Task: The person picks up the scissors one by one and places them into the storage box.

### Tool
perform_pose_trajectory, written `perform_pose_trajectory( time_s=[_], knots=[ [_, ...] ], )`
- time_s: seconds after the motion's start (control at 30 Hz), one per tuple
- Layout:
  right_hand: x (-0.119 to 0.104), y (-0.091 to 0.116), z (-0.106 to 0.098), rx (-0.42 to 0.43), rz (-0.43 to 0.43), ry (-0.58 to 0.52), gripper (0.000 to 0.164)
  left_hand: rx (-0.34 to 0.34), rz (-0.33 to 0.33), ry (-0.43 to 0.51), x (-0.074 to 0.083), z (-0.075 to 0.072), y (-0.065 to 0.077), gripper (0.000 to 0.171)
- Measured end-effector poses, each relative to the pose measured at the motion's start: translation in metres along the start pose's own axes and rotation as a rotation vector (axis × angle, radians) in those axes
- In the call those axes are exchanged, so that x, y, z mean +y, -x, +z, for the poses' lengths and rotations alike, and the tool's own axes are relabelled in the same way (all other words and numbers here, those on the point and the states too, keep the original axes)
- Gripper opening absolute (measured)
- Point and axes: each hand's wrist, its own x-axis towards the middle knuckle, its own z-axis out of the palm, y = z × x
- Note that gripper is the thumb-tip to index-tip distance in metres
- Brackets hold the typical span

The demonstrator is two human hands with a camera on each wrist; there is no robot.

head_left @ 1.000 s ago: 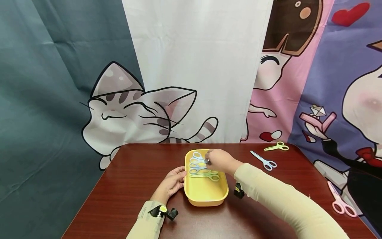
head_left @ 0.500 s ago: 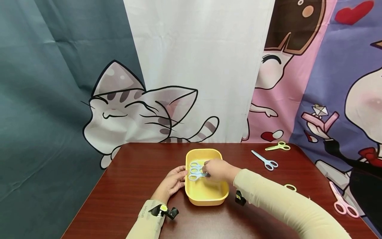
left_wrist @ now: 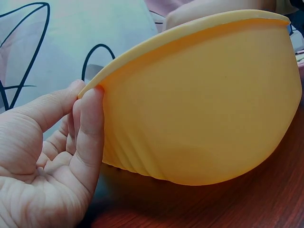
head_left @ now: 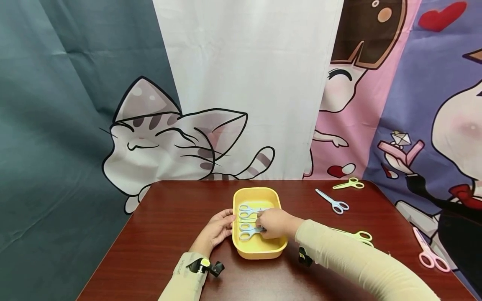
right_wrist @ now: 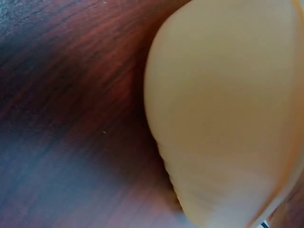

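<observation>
The left hand pinches the rim of the yellow tray, thumb and fingertips together at its edge; a firmer hold would take more of the wall. The right hand bends down over the tray and seems to pinch the blade side of the lower blue scissors, though its fingertips are partly hidden. The handle loops of that pair point left, uncovered, and would be the safer, less slippery grip; the blades, narrow and smooth, may slide between fingers.

The tray, at the lower centre of the frame, looks thin-walled and light, somewhat flexible, hardly fragile, and apt to shift if nothing steadies it.

Beside the right hand in the tray lie the upper blue scissors and, between the two blue pairs, a green blade. All look like light, stiff plastic; loops this close could catch on one another.

Farther out on the table, toward the right of the frame, lie the far blue scissors, the far green scissors, the near green scissors, partly behind the sleeve, and the pink scissors.
</observation>
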Motion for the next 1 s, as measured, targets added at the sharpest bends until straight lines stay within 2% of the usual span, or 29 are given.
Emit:
perform_pose_trajectory(
  time_s=[0.2, 0.37, 0.47, 0.6, 0.73, 1.0],
  knots=[
    [-0.001, 0.002, 0.004, 0.012, 0.023, 0.015, 0.019, -0.002, 0.002, -0.001, 0.001, 0.0, -0.001, 0.022],
    [-0.003, 0.002, 0.006, 0.01, 0.01, 0.029, 0.015, 0.004, -0.005, 0.001, 0.0, -0.001, -0.001, 0.024],
    [-0.004, 0.002, 0.008, 0.002, 0.017, 0.011, 0.012, 0.005, -0.002, -0.002, -0.001, -0.001, 0.0, 0.025],
    [-0.004, 0.002, 0.013, -0.019, 0.039, -0.029, 0.019, 0.003, -0.003, 0.007, -0.003, -0.002, 0.001, 0.023],
    [-0.003, 0.001, 0.015, -0.018, 0.045, -0.045, 0.017, -0.013, -0.013, 0.027, -0.004, -0.003, 0.001, 0.02],
    [-0.005, 0.001, 0.009, -0.024, 0.059, -0.085, 0.015, -0.002, -0.007, 0.018, -0.001, -0.001, 0.0, 0.02]
  ],
)
